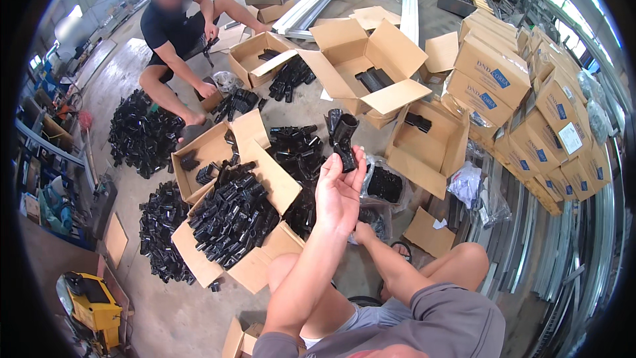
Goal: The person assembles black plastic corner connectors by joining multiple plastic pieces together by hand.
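Observation:
My left hand (338,197) is raised in front of me, its fingers and thumb closed around a black plastic fitting (342,134). The fitting stands upright above the palm and has a tubular, branched shape. Lower down, my right hand (362,233) is beside a clear plastic bag (379,217); its fingers are mostly hidden behind my left wrist and the bag. Just beyond it, another clear bag holds small black pieces (385,184). To the left of my left arm, an open carton (258,280) is heaped with black fittings (235,219).
Across from me a person (173,20) sits handling a black part. Piles of black fittings (142,129) lie on the floor between us. Open cartons (422,160) stand ahead, stacked sealed boxes (487,73) and metal profiles (523,238) at the right, a yellow machine (99,305) at lower left.

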Demonstrator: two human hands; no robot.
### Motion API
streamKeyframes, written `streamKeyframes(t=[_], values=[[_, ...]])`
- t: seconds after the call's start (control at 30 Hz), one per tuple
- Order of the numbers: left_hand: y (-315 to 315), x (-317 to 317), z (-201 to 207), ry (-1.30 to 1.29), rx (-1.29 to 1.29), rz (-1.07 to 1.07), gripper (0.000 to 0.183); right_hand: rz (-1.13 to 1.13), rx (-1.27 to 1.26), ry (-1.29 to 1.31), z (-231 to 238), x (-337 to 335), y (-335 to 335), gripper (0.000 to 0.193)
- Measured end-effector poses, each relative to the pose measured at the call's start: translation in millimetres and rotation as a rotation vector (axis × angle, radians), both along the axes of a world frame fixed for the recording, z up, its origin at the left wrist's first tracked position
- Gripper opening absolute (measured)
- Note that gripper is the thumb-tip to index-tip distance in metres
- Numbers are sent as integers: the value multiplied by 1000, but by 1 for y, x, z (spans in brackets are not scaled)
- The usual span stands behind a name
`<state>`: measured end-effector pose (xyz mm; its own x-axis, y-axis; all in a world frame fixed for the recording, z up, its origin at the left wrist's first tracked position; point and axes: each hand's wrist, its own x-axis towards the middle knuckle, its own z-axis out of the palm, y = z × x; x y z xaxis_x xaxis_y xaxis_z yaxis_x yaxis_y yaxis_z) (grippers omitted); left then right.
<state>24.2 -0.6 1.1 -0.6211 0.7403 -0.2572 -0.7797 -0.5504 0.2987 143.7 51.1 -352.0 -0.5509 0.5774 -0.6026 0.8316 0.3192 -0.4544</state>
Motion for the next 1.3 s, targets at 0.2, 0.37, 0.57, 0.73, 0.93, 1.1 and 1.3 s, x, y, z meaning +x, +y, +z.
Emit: streamKeyframes(t=[0.2,0.37,0.57,0.73,0.93,1.1,1.3], values=[[30,23,3,-21,48,-96,28,-233,101,-56,-71,16,20,42],[18,17,2,-9,58,-80,30,-5,3,-113,-52,-2,4,37],[30,26,4,-6,67,-109,30,-146,59,-1,-52,-4,4,26],[22,19,-5,15,17,-65,30,-166,38,-56,3,-16,-13,25],[26,20,0,17,55,-77,27,-192,38,-70,10,-9,-1,34],[23,15,2,25,84,-74,20,-256,181,4,39,-6,-5,18],[20,17,6,49,138,-53,18,-700,-26,1040,179,-3,51,13]])
